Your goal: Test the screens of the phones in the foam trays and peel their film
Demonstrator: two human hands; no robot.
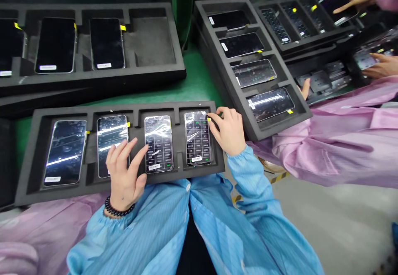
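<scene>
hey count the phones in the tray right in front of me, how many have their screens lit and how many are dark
Lit phones, showing a test grid: 2, the one by the left hand at and the one under the right hand at
Dark phones: 2, at and
Total in the near tray: 4

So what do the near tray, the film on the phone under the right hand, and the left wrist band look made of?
Near tray: looks like dark grey foam, matte, with cut pockets. Film on the phone at the right hand: thin clear plastic, glossy and wrinkled, catching glare. Band by the left hand: round black beads, slightly shiny; material unclear.
</scene>
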